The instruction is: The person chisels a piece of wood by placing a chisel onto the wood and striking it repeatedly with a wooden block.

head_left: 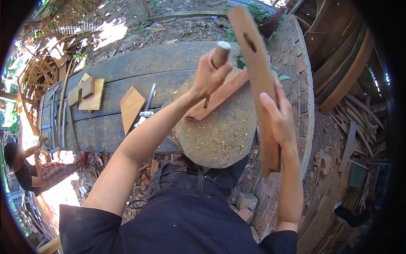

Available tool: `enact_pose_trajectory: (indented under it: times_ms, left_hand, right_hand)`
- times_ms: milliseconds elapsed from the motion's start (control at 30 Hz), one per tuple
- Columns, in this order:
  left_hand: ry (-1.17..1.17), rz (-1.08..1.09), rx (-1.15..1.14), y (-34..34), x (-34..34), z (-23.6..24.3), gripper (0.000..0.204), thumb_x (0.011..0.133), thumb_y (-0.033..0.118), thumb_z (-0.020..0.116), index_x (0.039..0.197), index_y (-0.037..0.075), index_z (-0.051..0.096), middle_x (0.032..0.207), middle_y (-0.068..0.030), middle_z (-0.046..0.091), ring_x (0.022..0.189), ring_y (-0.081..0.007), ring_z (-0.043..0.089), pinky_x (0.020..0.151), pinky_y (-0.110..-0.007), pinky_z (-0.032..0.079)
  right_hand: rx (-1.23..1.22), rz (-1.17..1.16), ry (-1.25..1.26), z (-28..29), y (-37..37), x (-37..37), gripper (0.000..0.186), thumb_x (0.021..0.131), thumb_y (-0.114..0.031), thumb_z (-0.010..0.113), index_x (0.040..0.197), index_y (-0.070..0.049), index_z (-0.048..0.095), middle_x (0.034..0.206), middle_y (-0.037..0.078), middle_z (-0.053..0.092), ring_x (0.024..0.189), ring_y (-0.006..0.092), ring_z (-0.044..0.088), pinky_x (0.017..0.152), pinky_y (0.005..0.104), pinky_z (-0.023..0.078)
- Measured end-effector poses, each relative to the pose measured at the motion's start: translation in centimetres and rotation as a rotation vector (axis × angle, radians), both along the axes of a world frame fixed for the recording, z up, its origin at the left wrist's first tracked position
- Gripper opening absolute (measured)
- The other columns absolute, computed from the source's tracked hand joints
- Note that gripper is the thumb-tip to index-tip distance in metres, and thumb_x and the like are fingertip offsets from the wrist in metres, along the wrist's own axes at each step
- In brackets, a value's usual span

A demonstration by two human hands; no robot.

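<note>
My left hand (210, 76) is closed around the wooden handle of a chisel (219, 55), whose thin metal blade points down at a reddish wooden strip (220, 96). That strip lies across a round log stump (220, 131) covered in wood chips. My right hand (278, 116) grips a long flat wooden board (256, 67) with a dark slot near its top end. The board is raised upright over the right side of the stump, just right of the chisel.
A dark plank bench (127, 72) behind the stump carries flat wood pieces (131, 107), stacked blocks (86, 93) and a metal tool (146, 106). A curved brick wall (302, 84) stands on the right. Another person (25, 169) sits at the far left. Shavings litter the ground.
</note>
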State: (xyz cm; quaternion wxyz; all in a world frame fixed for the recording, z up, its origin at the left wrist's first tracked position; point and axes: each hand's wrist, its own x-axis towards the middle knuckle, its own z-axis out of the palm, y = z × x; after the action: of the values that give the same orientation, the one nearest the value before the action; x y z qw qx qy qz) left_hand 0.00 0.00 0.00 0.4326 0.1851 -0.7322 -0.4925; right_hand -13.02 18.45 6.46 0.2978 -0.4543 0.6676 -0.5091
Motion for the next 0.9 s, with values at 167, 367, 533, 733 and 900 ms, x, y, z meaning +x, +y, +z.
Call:
enact_pose_trajectory:
  times_ms: [167,367,533,733,900]
  left_hand:
    - [0.235,-0.020,0.540,-2.9,-0.8,-0.1,0.014,0.083,0.008,0.061,0.078,0.005,0.048,0.055,-0.0004,0.047,0.038,-0.0093,0.044,0.034,-0.025,0.033]
    - [0.126,0.366,0.746,-7.1,-1.6,-3.9,0.012,0.083,0.006,0.056,0.076,0.006,0.047,0.055,0.0023,0.042,0.040,-0.0075,0.039,0.034,-0.026,0.033]
    - [0.149,0.527,1.198,-10.0,2.8,-12.2,0.015,0.085,0.008,0.058,0.075,0.010,0.047,0.056,0.0046,0.039,0.041,-0.0052,0.037,0.035,-0.024,0.032]
    - [-0.234,-0.095,1.267,-10.3,5.5,-7.9,0.024,0.087,0.023,0.068,0.081,0.009,0.050,0.060,0.0020,0.048,0.043,-0.0027,0.038,0.033,-0.021,0.031]
    - [-1.030,-0.506,-0.064,-4.2,3.8,-3.1,0.042,0.082,0.036,0.073,0.101,0.004,0.053,0.078,-0.0103,0.064,0.051,-0.0207,0.056,0.046,-0.034,0.048]
  right_hand:
    - [0.465,-0.199,0.409,-7.5,-1.2,-1.0,0.070,0.090,-0.046,0.057,0.149,-0.019,0.034,0.118,0.029,0.062,0.111,0.0449,0.060,0.096,0.0467,0.046]
    - [0.542,-0.205,0.613,-10.4,-0.7,0.2,0.073,0.091,-0.046,0.056,0.152,-0.027,0.022,0.090,0.030,0.068,0.086,0.0504,0.065,0.074,0.0559,0.053]
    - [0.541,-0.226,0.646,-10.2,-1.3,0.8,0.071,0.090,-0.043,0.058,0.151,-0.026,0.024,0.083,0.029,0.067,0.080,0.0498,0.065,0.069,0.0559,0.053]
    - [0.496,-0.263,0.642,-11.3,-0.8,0.6,0.072,0.090,-0.042,0.059,0.151,-0.026,0.024,0.080,0.030,0.067,0.078,0.0501,0.065,0.067,0.0568,0.052]
    - [0.477,-0.252,0.635,-10.9,-1.0,1.1,0.071,0.090,-0.042,0.059,0.150,-0.025,0.024,0.080,0.030,0.067,0.078,0.0502,0.065,0.068,0.0561,0.052]
